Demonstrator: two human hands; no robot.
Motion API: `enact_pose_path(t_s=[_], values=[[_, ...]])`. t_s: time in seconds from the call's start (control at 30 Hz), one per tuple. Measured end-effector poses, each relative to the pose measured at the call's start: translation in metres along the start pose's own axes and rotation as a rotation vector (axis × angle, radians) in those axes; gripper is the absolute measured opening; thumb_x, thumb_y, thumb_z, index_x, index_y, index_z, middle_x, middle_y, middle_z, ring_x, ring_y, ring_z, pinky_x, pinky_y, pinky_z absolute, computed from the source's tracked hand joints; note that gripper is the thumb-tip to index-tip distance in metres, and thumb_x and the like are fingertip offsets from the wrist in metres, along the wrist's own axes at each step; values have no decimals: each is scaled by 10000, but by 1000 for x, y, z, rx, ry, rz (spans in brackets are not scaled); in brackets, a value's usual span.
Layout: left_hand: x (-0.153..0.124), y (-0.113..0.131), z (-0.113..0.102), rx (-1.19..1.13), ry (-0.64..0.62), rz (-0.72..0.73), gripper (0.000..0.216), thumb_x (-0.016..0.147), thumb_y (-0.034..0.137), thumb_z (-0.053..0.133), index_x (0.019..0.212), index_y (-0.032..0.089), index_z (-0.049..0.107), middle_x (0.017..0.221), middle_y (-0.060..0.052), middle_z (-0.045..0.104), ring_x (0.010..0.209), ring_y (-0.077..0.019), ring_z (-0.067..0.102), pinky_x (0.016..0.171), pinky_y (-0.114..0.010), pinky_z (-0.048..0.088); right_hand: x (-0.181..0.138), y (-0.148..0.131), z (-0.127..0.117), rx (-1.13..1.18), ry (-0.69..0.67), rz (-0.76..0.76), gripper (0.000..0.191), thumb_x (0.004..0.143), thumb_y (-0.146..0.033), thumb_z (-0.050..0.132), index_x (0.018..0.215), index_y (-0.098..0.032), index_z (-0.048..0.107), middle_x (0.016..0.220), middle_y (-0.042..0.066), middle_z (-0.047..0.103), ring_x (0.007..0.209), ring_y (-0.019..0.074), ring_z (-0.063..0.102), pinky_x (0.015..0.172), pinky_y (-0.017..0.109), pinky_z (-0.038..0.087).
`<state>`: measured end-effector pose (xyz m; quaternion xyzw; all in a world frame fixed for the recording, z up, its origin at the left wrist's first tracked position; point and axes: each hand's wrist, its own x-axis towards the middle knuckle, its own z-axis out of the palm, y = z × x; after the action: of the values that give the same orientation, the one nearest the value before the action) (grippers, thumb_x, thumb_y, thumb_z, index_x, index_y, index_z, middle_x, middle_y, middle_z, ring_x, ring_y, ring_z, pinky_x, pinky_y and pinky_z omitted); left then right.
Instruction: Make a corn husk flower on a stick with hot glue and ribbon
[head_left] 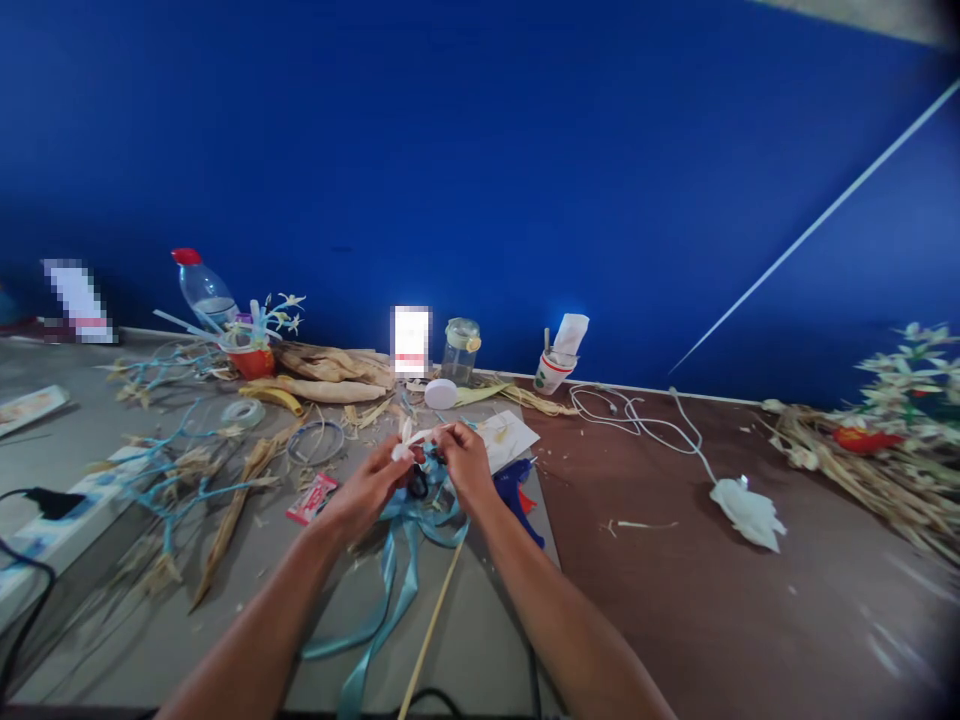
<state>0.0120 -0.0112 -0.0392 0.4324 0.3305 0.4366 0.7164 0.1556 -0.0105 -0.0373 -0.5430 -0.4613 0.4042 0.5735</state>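
Observation:
Both hands meet over the middle of the grey table. The fingers of my left hand (379, 482) pinch a small pale flower (406, 443) that looks made of dried husk. My right hand (463, 458) is closed on a pale strip (426, 435) running out from that flower. Just below the fingers lies a bunch of light blue ribbon (397, 590), its tails hanging toward the table's front. A thin wooden stick (433, 630) slants down from the ribbon. Beside my right wrist rests a dark blue glue gun (514, 495), partly hidden by the arm.
At left lie blue-stemmed husk flowers (176, 500), a white power strip (82, 520) and a red wrapper (311, 498). Behind stand a red pot (251, 360), a glass jar (460, 352) and a white cup (553, 372). A white cable (645, 422) and dried stalks (862, 480) are at right.

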Motion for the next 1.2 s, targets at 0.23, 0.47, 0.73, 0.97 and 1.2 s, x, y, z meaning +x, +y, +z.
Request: enact_pose_path(t_s=[0.23,0.47,0.73,0.97,1.2], values=[[0,3,-2,-130,21,-27,243,634,302,748,811,165,655,798,-32,608,695,-109,531,627,-206,425,3,-1,-6,119,42,-16,174,688,-349,520,638,-183,531,545,-50,454,527,101,406,543,230,342],[-1,5,-3,-10,35,-13,196,640,330,729,644,166,622,620,5,515,555,-86,441,532,-198,379,5,-9,-12,115,-47,-37,180,699,-353,547,659,-178,550,562,-41,476,534,95,411,535,222,343],[3,0,-4,44,87,0,258,616,379,729,603,162,590,558,19,473,503,-83,401,497,-210,349,4,-16,-13,119,-174,-29,165,679,-331,556,628,-175,539,561,-39,479,536,95,413,541,223,345],[5,-5,-5,-12,130,37,229,616,358,729,652,164,613,610,9,522,542,-84,419,513,-204,358,3,-17,-11,61,-176,-6,170,672,-340,549,632,-175,548,561,-41,482,527,93,404,519,214,332],[6,-5,-5,-90,111,39,212,619,302,738,751,168,640,650,16,538,572,-77,448,569,-197,396,-7,-25,-4,44,-105,5,187,674,-342,545,579,-181,527,518,-46,456,517,96,392,520,218,337]])
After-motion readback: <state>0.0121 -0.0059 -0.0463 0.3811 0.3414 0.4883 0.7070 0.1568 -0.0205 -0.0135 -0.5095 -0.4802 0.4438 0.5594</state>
